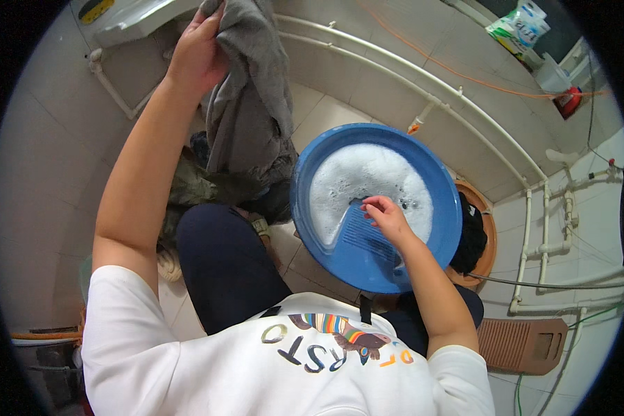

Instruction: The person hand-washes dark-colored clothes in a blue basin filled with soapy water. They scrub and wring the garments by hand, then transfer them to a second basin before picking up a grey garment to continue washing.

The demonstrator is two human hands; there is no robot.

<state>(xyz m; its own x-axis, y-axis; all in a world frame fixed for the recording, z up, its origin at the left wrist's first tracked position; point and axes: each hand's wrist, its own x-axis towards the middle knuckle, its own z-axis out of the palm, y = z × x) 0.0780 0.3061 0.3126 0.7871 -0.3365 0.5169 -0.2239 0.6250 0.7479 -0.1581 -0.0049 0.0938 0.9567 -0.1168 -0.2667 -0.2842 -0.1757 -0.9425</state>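
Observation:
Raised at the upper left, my left hand (pixel 199 52) grips a grey cloth garment (pixel 249 90), which hangs down in folds. Its lower end reaches a heap of dark and olive clothes (pixel 194 182) on the floor. My right hand (pixel 388 218) hovers over a blue washboard (pixel 365 239), fingers loosely bent and apart, with nothing visible in them. The washboard leans inside a large blue basin (pixel 445 208) between my knees. White suds (pixel 367 170) cover the water there.
Right of the basin, an orange-brown tub (pixel 491 243) holds black cloth (pixel 470 239). A brown washboard (pixel 523 344) lies at the lower right. White pipes (pixel 423 80) run along the tiled walls. A bag of detergent (pixel 518 29) and a red container (pixel 568 102) are at the upper right.

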